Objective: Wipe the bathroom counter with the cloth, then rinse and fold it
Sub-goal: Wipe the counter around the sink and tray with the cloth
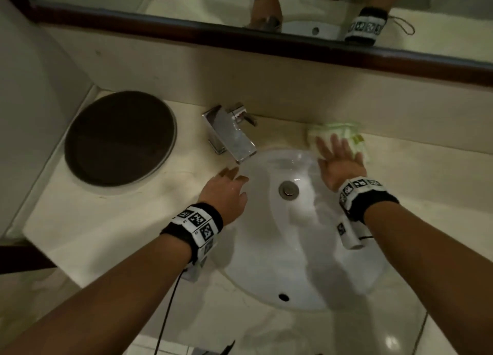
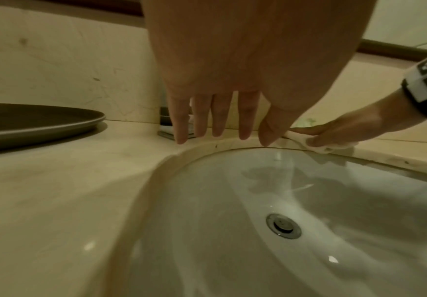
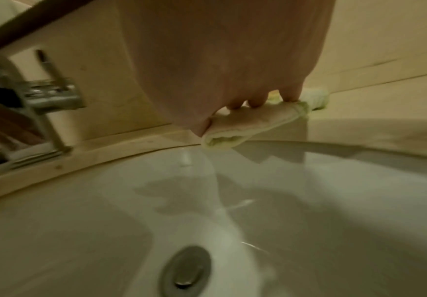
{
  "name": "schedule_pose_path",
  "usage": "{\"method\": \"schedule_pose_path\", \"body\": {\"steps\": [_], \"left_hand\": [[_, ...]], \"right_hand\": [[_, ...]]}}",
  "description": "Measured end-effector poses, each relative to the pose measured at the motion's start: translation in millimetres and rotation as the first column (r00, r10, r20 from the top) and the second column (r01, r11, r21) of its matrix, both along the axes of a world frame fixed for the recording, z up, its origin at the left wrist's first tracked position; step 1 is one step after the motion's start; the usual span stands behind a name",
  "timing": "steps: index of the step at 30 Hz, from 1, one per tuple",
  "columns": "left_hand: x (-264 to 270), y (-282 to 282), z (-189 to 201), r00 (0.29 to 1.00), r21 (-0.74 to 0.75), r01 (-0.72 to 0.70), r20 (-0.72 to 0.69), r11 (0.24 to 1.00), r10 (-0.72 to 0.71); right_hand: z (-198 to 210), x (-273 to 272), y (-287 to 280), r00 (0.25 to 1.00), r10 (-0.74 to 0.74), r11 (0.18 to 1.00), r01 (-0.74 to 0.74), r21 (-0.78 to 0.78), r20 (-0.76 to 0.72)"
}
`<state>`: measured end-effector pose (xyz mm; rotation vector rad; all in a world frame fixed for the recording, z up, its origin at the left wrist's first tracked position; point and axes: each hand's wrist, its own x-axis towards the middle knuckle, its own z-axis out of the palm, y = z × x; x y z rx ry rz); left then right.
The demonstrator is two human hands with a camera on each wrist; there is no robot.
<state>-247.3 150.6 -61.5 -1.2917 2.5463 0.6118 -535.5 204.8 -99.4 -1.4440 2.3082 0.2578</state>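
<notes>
A pale green and white cloth (image 1: 344,133) lies bunched on the cream counter (image 1: 112,221), against the backsplash just behind the basin's right rim. My right hand (image 1: 336,153) lies flat on it with spread, straight fingers pressing down. The right wrist view shows those fingers (image 3: 255,102) on top of the folded cloth (image 3: 252,122), whose edge overhangs the basin. My left hand (image 1: 233,177) hovers, holding nothing, over the basin's left rim below the faucet spout, fingers (image 2: 218,122) straight and pointing down. The right hand (image 2: 334,132) and cloth (image 2: 326,148) also show there.
A white oval basin (image 1: 266,248) with a metal drain plug (image 1: 288,189) fills the middle. A chrome faucet (image 1: 229,133) stands behind it. A dark round tray (image 1: 120,138) sits on the counter's left. A wood-framed mirror (image 1: 266,42) runs above the backsplash.
</notes>
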Motion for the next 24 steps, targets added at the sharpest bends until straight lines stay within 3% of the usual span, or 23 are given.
{"method": "schedule_pose_path", "body": {"steps": [7, 18, 24], "left_hand": [[-48, 40, 9, 0.997, 0.045, 0.075, -0.032, 0.996, -0.073], [-83, 100, 40, 0.989, 0.045, 0.144, -0.033, 0.989, -0.142], [-68, 111, 51, 0.996, 0.019, 0.068, -0.055, 0.998, -0.067]], "right_hand": [[-4, -68, 93, 0.988, -0.15, 0.989, 0.15, -0.012, -0.029], [-7, -52, 157, 0.985, -0.134, 0.988, 0.125, -0.087, -0.104], [8, -38, 161, 0.977, -0.191, 0.977, 0.18, -0.118, -0.096]]}}
